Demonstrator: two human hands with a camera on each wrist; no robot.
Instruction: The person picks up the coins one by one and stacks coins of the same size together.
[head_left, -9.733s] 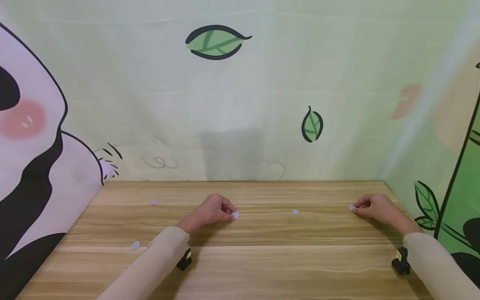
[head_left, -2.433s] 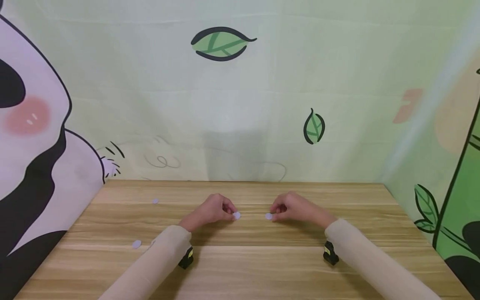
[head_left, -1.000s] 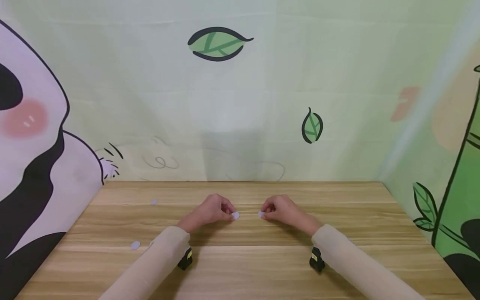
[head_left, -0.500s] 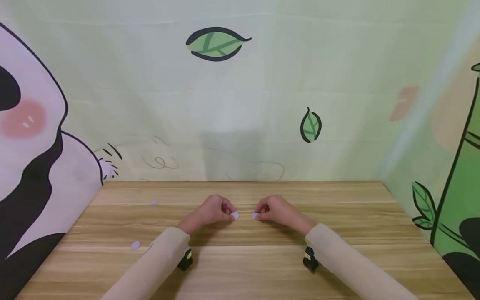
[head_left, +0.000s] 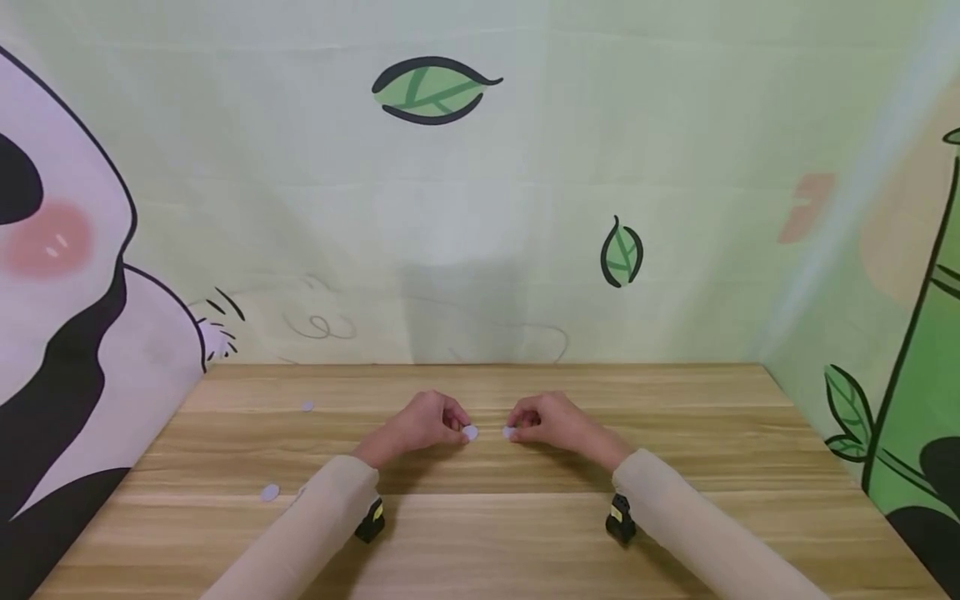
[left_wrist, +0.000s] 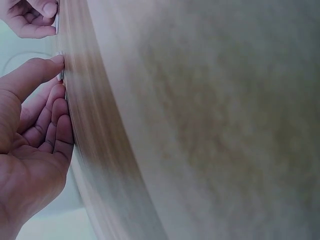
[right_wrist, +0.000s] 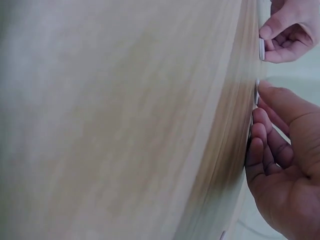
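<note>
Just below frame center, left hand (head_left: 420,421) pinches pale disc (head_left: 470,432) by its edge; right hand (head_left: 555,421) pinches second disc (head_left: 509,432) just right of it, small gap between. Lower left of frame: third disc (head_left: 308,406) and fourth disc (head_left: 270,493) lie loose on my wood-grain table (head_left: 495,542).

At a wood-grain table (head_left: 510,542), the left hand (head_left: 417,423) pinches a pale disc (head_left: 471,432) near, but apart from, a second disc (head_left: 507,432) the right hand (head_left: 558,422) pinches, with two loose discs (head_left: 270,492) farther left and a leaf-printed backdrop (head_left: 480,183) behind.
</note>
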